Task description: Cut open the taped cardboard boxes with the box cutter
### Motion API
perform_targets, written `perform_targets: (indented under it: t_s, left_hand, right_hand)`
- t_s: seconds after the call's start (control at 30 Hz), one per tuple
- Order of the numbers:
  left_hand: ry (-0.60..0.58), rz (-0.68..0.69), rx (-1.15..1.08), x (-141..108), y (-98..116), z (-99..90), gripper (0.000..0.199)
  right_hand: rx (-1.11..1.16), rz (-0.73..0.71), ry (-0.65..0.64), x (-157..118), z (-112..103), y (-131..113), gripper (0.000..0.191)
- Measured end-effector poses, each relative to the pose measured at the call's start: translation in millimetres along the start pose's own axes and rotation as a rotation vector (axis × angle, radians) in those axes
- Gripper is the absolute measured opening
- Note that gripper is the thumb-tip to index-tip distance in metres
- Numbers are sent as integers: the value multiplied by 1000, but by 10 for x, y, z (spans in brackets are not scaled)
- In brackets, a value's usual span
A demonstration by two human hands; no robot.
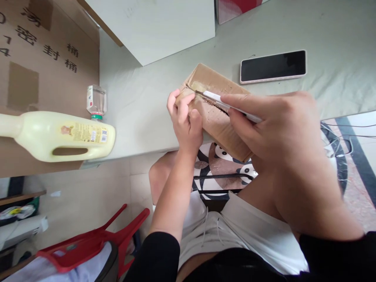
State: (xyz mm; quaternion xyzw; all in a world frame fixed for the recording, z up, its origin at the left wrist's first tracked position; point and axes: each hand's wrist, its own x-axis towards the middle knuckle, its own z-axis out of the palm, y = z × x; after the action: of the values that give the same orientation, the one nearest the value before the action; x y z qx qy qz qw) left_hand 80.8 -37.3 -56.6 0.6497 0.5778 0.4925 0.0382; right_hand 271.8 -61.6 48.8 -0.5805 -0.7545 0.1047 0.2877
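A small brown cardboard box (220,129) sits at the table's near edge, its lower end jutting out over my lap. A torn, ragged seam runs along its top. My left hand (188,121) grips the far left end of the box, fingers curled on its top. In my right hand (273,121) is a white utility knife (216,98), pinched between thumb and fingers. Its blade reaches the seam close to my left fingertips. Whether the blade is inside the cardboard I cannot tell. My right hand hides the box's right side.
On the green tablecloth (141,105) lie a phone (273,66) and a small clear bottle (96,102). A pale yellow jug (67,135) rests on a large carton (49,78) at left. A white board-like box (164,27) stands behind. A red chair (88,239) is lower left.
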Motion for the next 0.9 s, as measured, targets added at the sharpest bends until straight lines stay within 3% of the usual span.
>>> perform_targets:
  t_s: [0.3, 0.6, 0.77, 0.9]
  left_hand:
    - [45, 93, -14, 11, -17, 22, 52]
    - [-4, 17, -6, 31, -9, 18, 57]
    - [-19, 1, -24, 33, 5, 9, 60]
    - [-26, -27, -40, 30, -13, 10, 60]
  right_hand:
    - [-35, 56, -90, 22, -53, -23, 37]
    - [-88, 102, -207, 54, -107, -85, 37]
    - [-59, 104, -171, -29, -212, -96, 37]
    - [-76, 107, -188, -7, -126, -70, 41]
